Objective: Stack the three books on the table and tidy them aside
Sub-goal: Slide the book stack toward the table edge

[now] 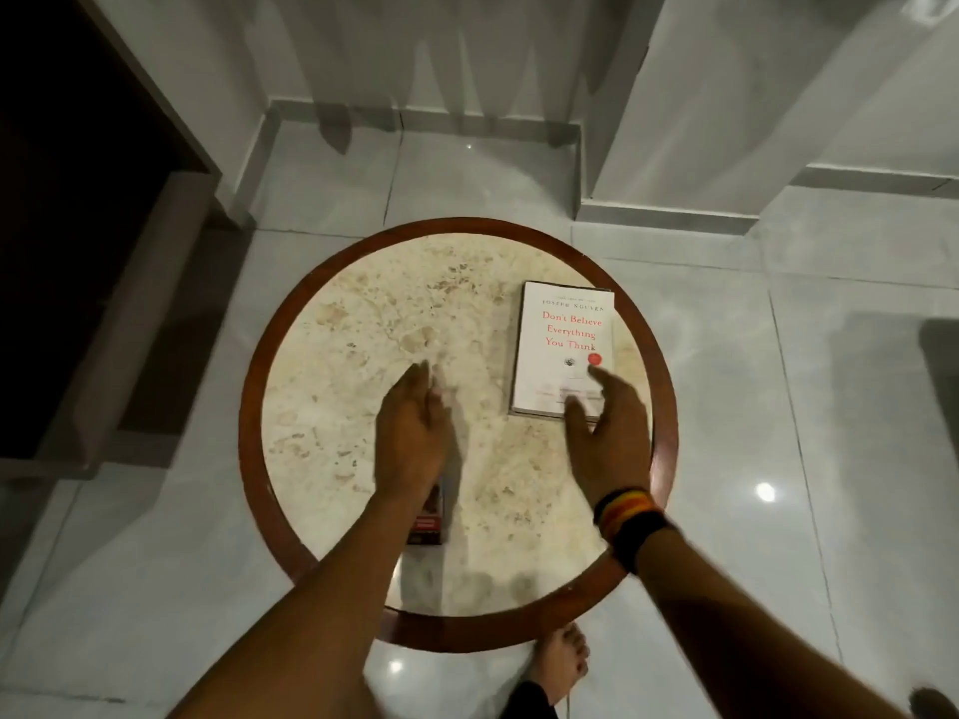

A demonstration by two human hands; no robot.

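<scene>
A white book (563, 339) with red title lettering lies flat on the right side of the round stone-topped table (363, 324). My right hand (607, 433), with a striped wristband, hovers over the book's near edge, fingers apart and holding nothing. Over the middle of the table my left hand (410, 433) is open and empty. Under my left forearm a dark book with a red label (429, 521) shows only partly. No third book is visible.
The table has a brown wooden rim (249, 407) and stands on glossy grey floor tiles. A dark cabinet (78, 251) is at the left, white walls and a skirting step behind. My bare foot (558, 661) is below the table's near edge.
</scene>
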